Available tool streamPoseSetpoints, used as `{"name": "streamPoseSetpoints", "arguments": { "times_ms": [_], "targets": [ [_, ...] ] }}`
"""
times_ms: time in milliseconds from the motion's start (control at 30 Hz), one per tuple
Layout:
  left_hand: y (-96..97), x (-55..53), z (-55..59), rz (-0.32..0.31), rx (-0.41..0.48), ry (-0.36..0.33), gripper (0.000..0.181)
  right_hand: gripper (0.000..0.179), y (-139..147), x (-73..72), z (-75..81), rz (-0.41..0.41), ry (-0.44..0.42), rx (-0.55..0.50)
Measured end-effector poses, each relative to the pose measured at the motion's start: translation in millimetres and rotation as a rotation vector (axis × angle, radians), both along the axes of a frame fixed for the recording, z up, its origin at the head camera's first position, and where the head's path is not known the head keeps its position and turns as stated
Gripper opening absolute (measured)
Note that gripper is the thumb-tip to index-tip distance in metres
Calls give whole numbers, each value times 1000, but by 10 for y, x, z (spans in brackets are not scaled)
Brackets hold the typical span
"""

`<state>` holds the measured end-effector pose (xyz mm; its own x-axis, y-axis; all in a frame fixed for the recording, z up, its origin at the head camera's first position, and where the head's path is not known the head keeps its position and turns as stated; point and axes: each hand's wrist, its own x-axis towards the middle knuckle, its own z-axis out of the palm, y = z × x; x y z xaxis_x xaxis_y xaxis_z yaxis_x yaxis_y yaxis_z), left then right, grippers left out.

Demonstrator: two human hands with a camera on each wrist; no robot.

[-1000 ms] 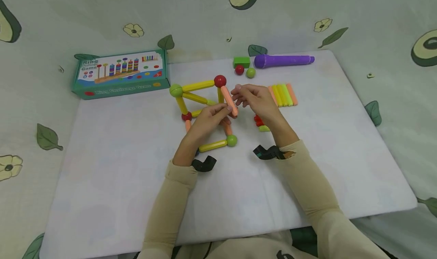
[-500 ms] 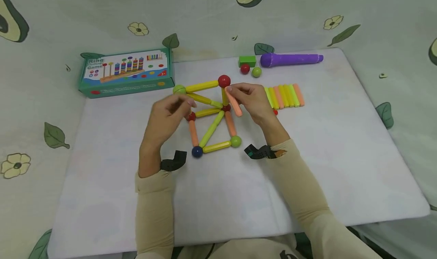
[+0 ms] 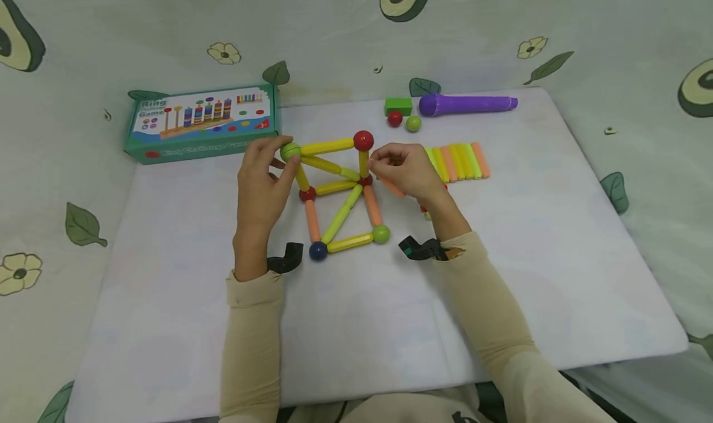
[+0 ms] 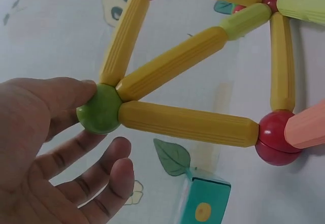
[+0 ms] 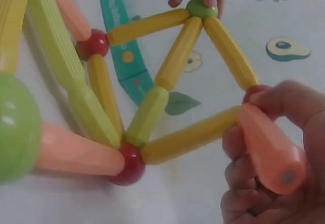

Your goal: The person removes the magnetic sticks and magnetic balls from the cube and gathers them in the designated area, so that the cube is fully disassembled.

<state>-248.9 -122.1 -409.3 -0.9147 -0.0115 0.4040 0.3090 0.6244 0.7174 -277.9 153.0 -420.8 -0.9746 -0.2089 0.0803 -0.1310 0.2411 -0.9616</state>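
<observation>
Head view: gripping an orange stick (image 3: 394,189) with curled right fingers (image 5: 238,176) near a red ball (image 3: 364,140), pinching a green ball (image 3: 292,153) with left fingers (image 4: 114,155), toward the far edge of the counter (image 3: 195,324), yet might buckle the frame (image 3: 334,187) by pressing crookedly or loosening that pinch.
</observation>
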Motion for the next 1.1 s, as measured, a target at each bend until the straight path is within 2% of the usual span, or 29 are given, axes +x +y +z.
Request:
{"name": "streamPoseSetpoints", "arguments": {
  "times_ms": [133,300,467,567,700,900,1100],
  "targets": [
    [-10,-12,-23,-7,12,2,37,27,122,12,55,-66,24,50],
    [4,-31,-36,-25,22,2,38,40,474,47,127,-168,-78,59],
    [-27,-20,-23,-14,23,2,37,47,885,18,83,-246,-174,211],
    [-36,-15,-19,-16,28,-5,38,48,1113,1,76,-294,-201,267],
    [-27,-31,-10,-32,43,-11,37,51,1370,-2,54,-351,-201,267],
    [-44,-45,-30,-32,60,-20,39,55,1686,-154,31,-398,-221,387],
    [-56,-29,-42,-31,62,-21,40,53,1915,-283,-27,-445,-197,513]
  ]
}}
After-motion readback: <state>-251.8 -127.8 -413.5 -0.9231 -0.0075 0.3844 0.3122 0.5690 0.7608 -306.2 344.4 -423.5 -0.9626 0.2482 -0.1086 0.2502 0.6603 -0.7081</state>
